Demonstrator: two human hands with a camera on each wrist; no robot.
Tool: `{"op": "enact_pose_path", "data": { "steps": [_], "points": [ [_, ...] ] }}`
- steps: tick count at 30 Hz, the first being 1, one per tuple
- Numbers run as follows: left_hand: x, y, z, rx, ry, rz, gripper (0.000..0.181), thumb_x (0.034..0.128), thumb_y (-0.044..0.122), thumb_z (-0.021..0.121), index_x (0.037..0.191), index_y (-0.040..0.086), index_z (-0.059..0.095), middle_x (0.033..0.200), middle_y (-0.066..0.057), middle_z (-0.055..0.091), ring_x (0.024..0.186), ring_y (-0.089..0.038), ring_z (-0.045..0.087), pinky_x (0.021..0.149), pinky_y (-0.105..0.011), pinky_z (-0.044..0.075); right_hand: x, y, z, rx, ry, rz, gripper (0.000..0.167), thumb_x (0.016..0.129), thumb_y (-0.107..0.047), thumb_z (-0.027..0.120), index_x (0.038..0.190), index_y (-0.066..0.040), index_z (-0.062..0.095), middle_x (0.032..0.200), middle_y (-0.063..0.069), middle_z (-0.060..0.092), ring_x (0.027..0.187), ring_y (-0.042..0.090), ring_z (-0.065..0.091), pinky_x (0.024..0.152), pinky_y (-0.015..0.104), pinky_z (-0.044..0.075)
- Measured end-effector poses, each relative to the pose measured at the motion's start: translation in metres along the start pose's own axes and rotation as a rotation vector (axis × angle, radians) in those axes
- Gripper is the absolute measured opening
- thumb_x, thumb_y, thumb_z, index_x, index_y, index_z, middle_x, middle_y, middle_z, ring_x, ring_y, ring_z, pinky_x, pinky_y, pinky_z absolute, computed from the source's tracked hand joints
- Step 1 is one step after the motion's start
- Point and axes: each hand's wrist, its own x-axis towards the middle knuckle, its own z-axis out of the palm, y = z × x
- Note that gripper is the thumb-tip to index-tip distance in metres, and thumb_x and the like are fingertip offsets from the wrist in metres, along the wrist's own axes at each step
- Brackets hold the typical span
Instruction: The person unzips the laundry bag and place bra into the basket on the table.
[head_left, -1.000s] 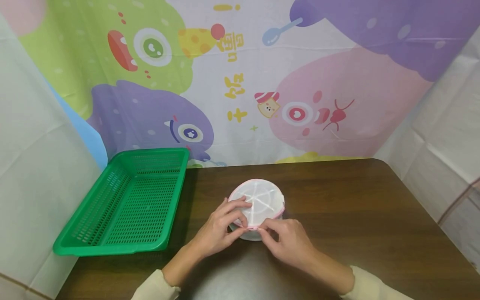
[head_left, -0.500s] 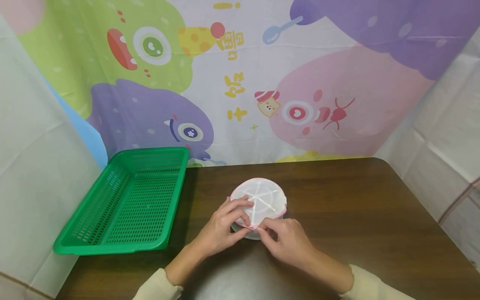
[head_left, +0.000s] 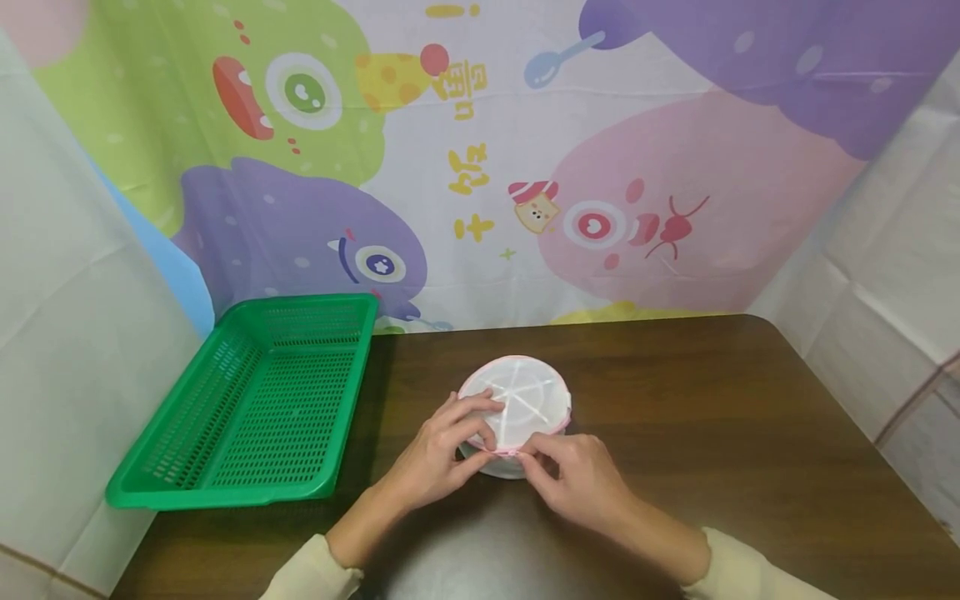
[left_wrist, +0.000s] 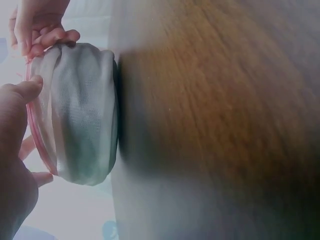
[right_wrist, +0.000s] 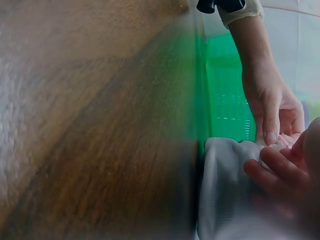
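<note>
A round white mesh bag (head_left: 525,400) with a pink zip edge stands on the table in front of the person. The left hand (head_left: 442,446) pinches the near edge between thumb and index finger, its other fingers lying over the top. Beside it, the right hand (head_left: 577,479) pinches the pink edge at the front. In the left wrist view the bag (left_wrist: 82,115) shows its grey mesh side, with the pink edge running along its top. The right wrist view has the right hand's curled fingers (right_wrist: 280,172) against the bag (right_wrist: 225,185); what they pinch is partly hidden.
A green perforated plastic basket (head_left: 348,408) stands on the left of the brown table (head_left: 675,400). Behind the table hangs a cloth (head_left: 480,275) printed with cartoon figures, and pale cloth panels stand at both sides.
The bag and both hands have shifted very slightly; both hands keep their pinch at the near edge. The basket has stayed in place.
</note>
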Motion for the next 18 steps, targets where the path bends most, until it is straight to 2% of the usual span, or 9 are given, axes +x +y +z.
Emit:
{"op": "enact_pose_path", "data": {
  "steps": [11, 18],
  "points": [
    [0.0012, 0.0011, 0.0015, 0.016, 0.019, -0.006, 0.032, 0.0852, 0.004, 0.096, 0.092, 0.016, 0.067, 0.142, -0.008, 0.075, 0.150, -0.040, 0.066, 0.118, -0.083, 0.047, 0.0016, -0.0018, -0.0014, 0.005, -0.004, 0.001, 0.016, 0.090, -0.006, 0.082, 0.082, -0.019, 0.077, 0.064, -0.015, 0.066, 0.062, -0.015, 0.037, 0.056, 0.008, 0.034],
    [0.0031, 0.0045, 0.0050, 0.015, 0.020, -0.015, 0.032, 0.0855, 0.008, 0.097, 0.093, 0.016, 0.068, 0.143, -0.008, 0.075, 0.151, -0.038, 0.066, 0.119, -0.084, 0.045, 0.0008, -0.0050, 0.0016, 0.015, -0.010, 0.008, 0.018, 0.091, -0.006, 0.081, 0.081, -0.020, 0.075, 0.064, -0.015, 0.065, 0.058, -0.009, 0.046, 0.056, 0.008, 0.036]
  ]
}}
